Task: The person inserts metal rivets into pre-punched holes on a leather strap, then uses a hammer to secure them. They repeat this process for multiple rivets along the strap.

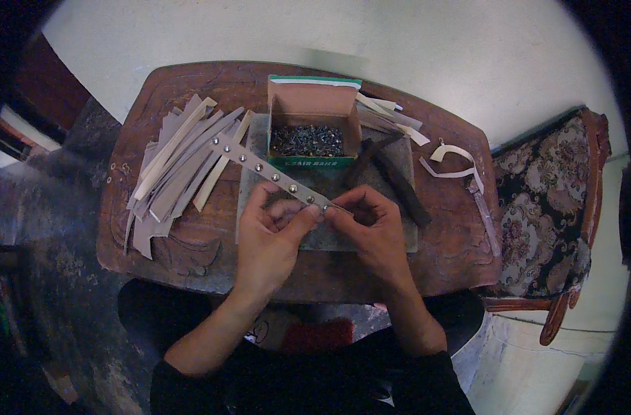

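A narrow grey-beige strip (267, 171) set with a row of domed silver studs slants up and to the left from my fingers. My left hand (274, 225) is closed, pinching the strip near its lower end between thumb and fingers. Right beside it, my right hand (367, 225) pinches the same end, its thumb next to a stud. Behind my hands stands an open cardboard box (315, 164), green outside, holding many small metal nails or tacks (306, 140). Both hands hover over a flat grey slab (315, 242) on the table.
Loose beige and grey strips (180, 162) lie heaped on the carved wooden table (191, 259) at left; more strips (391, 114) lie behind the box. Dark bar-like tools (398, 183) rest at its right. A curled pale strip (454, 166) lies farther right, near a floral-upholstered chair (544, 200).
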Tool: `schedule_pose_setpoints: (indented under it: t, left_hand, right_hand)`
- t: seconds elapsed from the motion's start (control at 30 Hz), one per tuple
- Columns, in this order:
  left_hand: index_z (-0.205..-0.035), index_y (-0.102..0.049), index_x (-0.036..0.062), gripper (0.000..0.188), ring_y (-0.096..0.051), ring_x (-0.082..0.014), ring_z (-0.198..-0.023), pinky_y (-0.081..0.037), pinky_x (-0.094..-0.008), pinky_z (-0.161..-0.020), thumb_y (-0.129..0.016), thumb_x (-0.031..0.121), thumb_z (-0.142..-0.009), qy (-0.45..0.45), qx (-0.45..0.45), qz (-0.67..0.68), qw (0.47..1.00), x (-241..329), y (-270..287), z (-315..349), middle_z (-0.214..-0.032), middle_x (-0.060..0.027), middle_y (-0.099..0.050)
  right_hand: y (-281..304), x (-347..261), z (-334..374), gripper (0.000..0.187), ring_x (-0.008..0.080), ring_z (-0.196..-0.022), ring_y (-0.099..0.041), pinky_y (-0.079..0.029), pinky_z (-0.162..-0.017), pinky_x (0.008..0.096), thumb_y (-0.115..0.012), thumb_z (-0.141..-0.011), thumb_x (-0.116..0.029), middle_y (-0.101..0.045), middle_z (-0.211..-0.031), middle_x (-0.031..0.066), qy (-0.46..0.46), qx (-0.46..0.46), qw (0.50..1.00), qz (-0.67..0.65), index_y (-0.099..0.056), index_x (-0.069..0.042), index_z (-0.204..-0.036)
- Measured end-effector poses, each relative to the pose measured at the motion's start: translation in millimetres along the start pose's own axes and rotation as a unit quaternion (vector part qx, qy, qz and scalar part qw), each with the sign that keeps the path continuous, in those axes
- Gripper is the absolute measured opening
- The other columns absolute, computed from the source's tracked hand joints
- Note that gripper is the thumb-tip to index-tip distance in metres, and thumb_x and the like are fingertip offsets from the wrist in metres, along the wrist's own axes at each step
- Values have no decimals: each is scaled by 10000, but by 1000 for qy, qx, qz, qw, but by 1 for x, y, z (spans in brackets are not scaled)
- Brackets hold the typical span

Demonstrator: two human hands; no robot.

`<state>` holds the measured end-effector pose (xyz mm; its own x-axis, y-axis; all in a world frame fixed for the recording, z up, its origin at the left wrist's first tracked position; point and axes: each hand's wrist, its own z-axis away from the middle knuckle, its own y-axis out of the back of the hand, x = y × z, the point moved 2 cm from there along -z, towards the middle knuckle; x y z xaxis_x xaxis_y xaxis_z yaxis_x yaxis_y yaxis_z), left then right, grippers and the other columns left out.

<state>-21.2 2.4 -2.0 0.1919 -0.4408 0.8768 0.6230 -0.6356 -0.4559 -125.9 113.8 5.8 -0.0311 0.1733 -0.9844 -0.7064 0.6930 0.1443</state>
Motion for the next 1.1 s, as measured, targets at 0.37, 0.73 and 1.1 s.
schedule_pose_setpoints:
  t: [0.37,0.73,1.1]
  left_hand:
    - [-1138,-383,33,376,-653,-188,-807,-536,-278,-704,-598,-55,-843,-11,13,19,1000,3,6,-6,-868,-152,-650]
    - [-1134,-361,46,393,-656,-210,-794,-542,-302,-711,-613,-31,-841,35,18,91,995,7,11,-8,-892,-148,-641]
    - [-1134,-371,50,380,-639,-179,-786,-533,-293,-693,-591,-55,-843,-33,21,38,999,21,13,-9,-885,-137,-628]
  right_hand:
    - [7,-4,-4,203,102,-793,-602,-472,-729,238,-681,-819,-123,-659,-854,41,-63,-42,995,-60,-642,-8,-981]
    - [7,7,-7,260,122,-807,-619,-502,-750,260,-679,-843,-145,-667,-915,65,-70,-108,968,-216,-638,-1,-1055]
    - [0,-6,-10,243,127,-832,-623,-500,-768,263,-664,-839,-104,-665,-918,69,-42,-94,984,-143,-630,5,-1053]
